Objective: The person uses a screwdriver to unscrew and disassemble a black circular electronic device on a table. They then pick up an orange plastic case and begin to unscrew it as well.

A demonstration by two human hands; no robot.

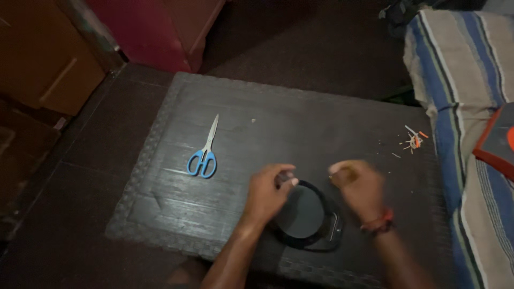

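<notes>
Your left hand and right hand hover over the round black disc-shaped device at the near edge of the dark woven desk. Each grip looks pinched shut on something too small to make out. Work steadily. The blue-handled scissors lie towards the left edge, the orange scraps near the far right corner.
</notes>
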